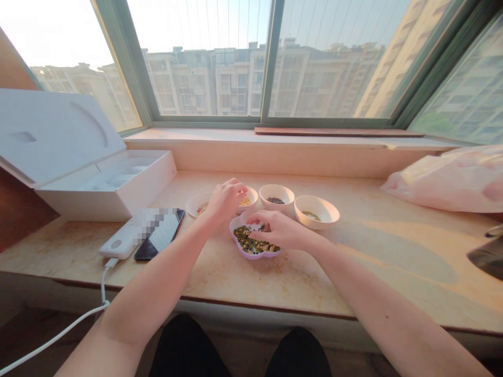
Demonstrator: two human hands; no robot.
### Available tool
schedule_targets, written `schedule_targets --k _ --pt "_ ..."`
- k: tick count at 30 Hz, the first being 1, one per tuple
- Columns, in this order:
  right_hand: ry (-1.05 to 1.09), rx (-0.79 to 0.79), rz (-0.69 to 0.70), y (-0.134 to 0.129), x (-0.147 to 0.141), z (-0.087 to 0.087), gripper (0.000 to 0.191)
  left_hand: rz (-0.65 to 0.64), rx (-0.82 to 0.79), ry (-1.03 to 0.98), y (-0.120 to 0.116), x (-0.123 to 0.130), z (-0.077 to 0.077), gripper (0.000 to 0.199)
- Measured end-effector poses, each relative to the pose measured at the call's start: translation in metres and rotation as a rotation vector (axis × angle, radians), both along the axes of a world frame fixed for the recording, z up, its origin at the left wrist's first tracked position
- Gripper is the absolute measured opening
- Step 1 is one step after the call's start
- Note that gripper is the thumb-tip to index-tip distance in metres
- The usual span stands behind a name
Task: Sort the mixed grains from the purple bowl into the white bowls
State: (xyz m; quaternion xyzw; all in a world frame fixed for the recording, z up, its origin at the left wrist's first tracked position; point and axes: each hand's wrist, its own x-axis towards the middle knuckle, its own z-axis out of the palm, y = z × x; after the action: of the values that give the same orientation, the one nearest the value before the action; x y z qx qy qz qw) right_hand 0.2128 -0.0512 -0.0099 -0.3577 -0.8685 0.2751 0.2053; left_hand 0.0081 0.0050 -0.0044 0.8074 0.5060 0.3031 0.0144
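Note:
My left hand hovers at the near left rim of a white bowl with yellow kernels in it. Its fingers are curled together, and whatever they hold is too small to make out. My right hand reaches over a lilac, lobed bowl of mixed green and tan beans. Thumb and fingers there are apart, just above the beans, with nothing visible between them. Behind stand more white bowls: one with dark beans, one with green beans, and a partly covered one with reddish contents.
On the left are an open white box, a white power bank with a cable, and a black phone. A plastic bag lies at right, near a dark object. The table's front edge is close to my knees.

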Motion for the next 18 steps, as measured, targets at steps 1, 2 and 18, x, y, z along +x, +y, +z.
schedule_targets --k 1,2,18 --pt "-0.03 0.005 0.033 -0.002 -0.001 0.001 0.031 0.01 -0.012 0.05 0.0 -0.001 0.0 0.024" --pt "-0.057 0.012 0.054 -0.003 -0.002 0.003 0.038 0.022 -0.023 0.093 0.0 -0.002 0.0 0.024" --pt "-0.156 -0.022 -0.075 0.008 -0.016 -0.017 0.013 -0.075 -0.056 0.087 -0.009 0.009 -0.002 0.028"
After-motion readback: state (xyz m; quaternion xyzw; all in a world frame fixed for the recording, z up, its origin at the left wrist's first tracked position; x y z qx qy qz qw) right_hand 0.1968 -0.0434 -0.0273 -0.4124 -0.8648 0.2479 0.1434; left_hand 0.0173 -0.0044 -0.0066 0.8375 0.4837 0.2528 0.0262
